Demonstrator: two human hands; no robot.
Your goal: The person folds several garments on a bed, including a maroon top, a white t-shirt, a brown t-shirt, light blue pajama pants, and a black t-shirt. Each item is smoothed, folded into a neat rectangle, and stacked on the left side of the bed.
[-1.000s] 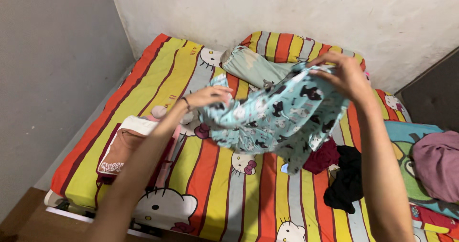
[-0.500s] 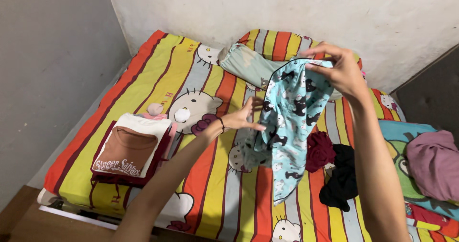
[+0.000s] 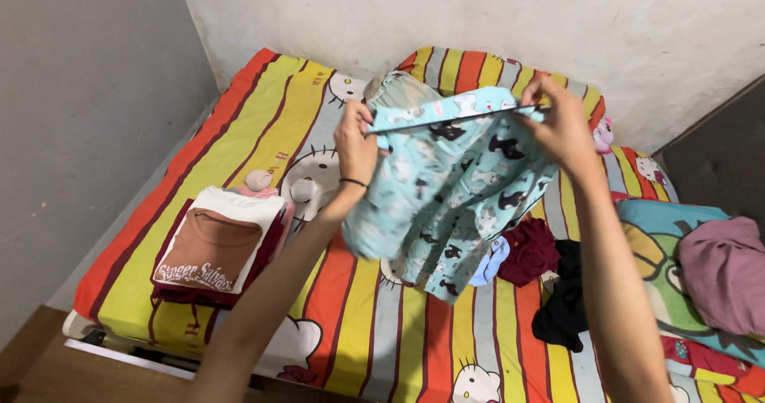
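A bed (image 3: 239,132) filled most of the view, its sheet striped in red, yellow, orange and grey with cartoon cat faces. It sat pushed into a corner, a grey wall (image 3: 80,116) along its left side and a rough white wall (image 3: 478,21) behind its head. A strip of brown floor (image 3: 32,363) showed at the bed's near left corner. At the head of the bed lay a striped pillow (image 3: 470,64) with a pale green bolster (image 3: 398,91) in front of it.

The left hand (image 3: 355,144) was raised above the middle of the bed, fingers closed on one end of the upper edge of a pair of shorts (image 3: 446,188). A dark band circled that wrist. The right hand (image 3: 558,124) was level with it, further toward the bed's right side, pinching the other end of the same edge. The two hands were well apart and held the edge stretched nearly straight between them.

The shorts were light blue-green, printed with small black and white cartoon animals. They hung in loose folds from the held edge, in the air above the bed's middle, the lower end rumpled and uneven.

On the near left part of the bed sat a stack of folded clothes (image 3: 211,248), a brown shirt on top. Below the shorts, toward the bed's right side, lay a dark red garment (image 3: 530,252) and a black garment (image 3: 567,303), touching one another. Past the bed's right edge, a mauve cloth (image 3: 725,271) rested on a blue-green printed cover (image 3: 661,220).
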